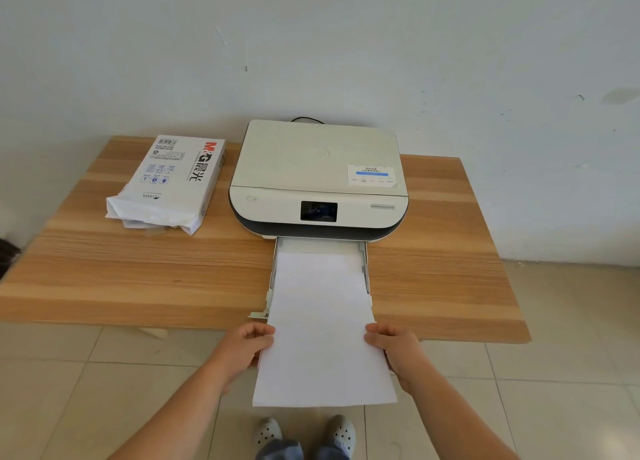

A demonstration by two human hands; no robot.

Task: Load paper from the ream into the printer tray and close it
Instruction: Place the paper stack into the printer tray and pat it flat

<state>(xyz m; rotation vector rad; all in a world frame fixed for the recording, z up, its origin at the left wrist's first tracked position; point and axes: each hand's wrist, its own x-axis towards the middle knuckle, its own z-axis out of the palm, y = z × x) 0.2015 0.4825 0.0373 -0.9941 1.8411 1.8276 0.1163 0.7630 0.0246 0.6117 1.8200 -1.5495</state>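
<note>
A person stands at a wooden desk [104, 279] set against a pale wall, holding a stack of white paper [322, 328] by its two long edges. The left hand [247, 347] grips the stack's left edge with fingers curled over the top; the right hand [393, 347] grips the right edge the same way. The far end of the paper lies inside the pulled-out tray [363, 262] of a white printer [318, 179], between the tray's side walls, while the near end juts past the desk's near edge over the tiled floor [554, 390]. The printer sits toward the far middle of the desk, lid down, a small dark screen [318, 211] on its front and a black cable [306, 119] showing behind it. To the left, well apart from the printer, lies the paper ream [173, 179] in its printed wrapper, the near end torn open and crumpled. Below the stack, the person's feet in perforated light shoes [341, 433] rest on the floor.
</note>
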